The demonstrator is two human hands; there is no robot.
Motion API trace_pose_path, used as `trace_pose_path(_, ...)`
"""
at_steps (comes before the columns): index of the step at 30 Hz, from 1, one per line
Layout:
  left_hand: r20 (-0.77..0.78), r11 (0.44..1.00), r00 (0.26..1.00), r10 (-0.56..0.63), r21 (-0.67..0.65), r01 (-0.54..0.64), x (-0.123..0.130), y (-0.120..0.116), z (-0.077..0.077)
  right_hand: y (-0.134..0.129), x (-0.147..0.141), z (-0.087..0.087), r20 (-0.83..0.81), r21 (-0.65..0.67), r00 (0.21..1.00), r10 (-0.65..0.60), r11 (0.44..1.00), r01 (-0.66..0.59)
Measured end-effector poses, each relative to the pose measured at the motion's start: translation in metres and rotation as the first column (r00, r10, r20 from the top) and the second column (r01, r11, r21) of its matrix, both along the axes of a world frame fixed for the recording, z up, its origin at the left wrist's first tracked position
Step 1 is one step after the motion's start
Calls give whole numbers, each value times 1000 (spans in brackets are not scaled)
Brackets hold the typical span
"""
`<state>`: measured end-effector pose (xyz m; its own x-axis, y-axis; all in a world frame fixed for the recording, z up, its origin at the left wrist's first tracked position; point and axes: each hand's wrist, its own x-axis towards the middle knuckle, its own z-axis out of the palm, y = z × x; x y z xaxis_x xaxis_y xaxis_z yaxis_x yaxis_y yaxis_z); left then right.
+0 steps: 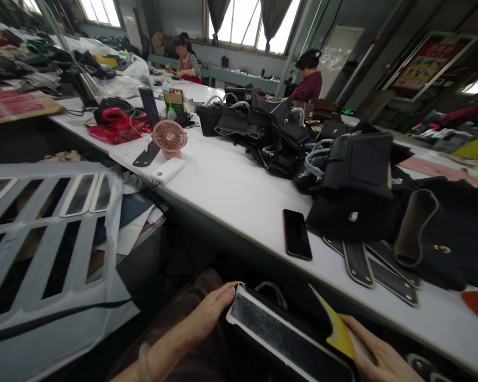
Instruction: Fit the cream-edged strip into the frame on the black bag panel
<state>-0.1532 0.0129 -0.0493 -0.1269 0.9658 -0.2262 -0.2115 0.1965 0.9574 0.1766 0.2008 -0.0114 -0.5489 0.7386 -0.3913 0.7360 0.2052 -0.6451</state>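
On my lap, a black handbag [279,334] lies with its long, dark bottom panel facing up, framed by a pale border. My left hand [211,313] grips the bag's far left corner, fingers pressed together at its edge. A stiff, curved yellow piece [340,334], pale on its other side, is pinched in my right hand [378,350] over the bag's right end. I cannot tell whether this piece touches the panel. Behind the bag a plastic-wrapped handle [273,292] sticks up.
A long white table [231,185] runs ahead, bearing a phone [297,233], a pink fan [169,137] and a heap of black bags [354,175]. At left, pale-bordered panels [79,193] lie on a white sheet with cutouts [99,313]. Two people sit farther back.
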Motion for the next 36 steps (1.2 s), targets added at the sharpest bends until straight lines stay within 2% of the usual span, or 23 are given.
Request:
trace_pose_path(2, -1, 1000, 1000, 20, -9, -20, 1, 1, 1, 4, -36, 15, 52, 21, 978, 202, 979, -203)
trace_pose_path(4, -11, 998, 999, 48, -37, -48, 3, 0, -1, 4, -81, 23, 179, 207, 932, 315, 914, -348)
trace_pose_path(5, -18, 996, 998, 67, -54, -68, 4, 0, -3, 3, -105, 24, 222, 326, 905, 364, 847, -420)
trace_pose_path(6, -22, 993, 996, 87, -74, -88, 5, -1, -5, 3, -127, 23, 266, 421, 863, 429, 754, -505)
trace_pose_path(8, 1, 986, 992, 128, -104, -128, 7, -2, -9, 4, -168, 20, 336, 556, 766, 548, 541, -631)
trace_pose_path(10, 83, 981, 980, 178, -96, -170, 10, -1, -11, 8, -200, 16, 354, 593, 684, 638, 412, -692)
trace_pose_path(13, 184, 966, 949, 257, -36, -255, 13, 0, -10, 18, -235, 14, 339, 599, 554, 760, 280, -751)
trace_pose_path(18, 136, 934, 925, 356, -11, -358, 16, 1, -6, 28, -269, 13, 307, 619, 323, 895, 70, -782)
trace_pose_path(20, 89, 931, 927, 364, -26, -363, 17, -1, -7, 28, -276, 11, 291, 632, 256, 922, 16, -775)
trace_pose_path(24, -94, 937, 937, 338, -57, -344, 17, -3, -6, 27, -284, 8, 270, 659, 181, 946, -45, -751)
trace_pose_path(29, -286, 950, 913, 290, -26, -310, 15, -2, 11, 26, -288, 6, 319, 660, 106, 942, -140, -738)
trace_pose_path(33, -379, 966, 894, 240, 3, -258, 15, -3, 27, 26, -291, 5, 312, 652, 57, 948, -170, -739)
trace_pose_path(36, -448, 973, 871, 204, -3, -230, 13, -4, 29, 29, -292, 3, 313, 643, 52, 948, -172, -746)
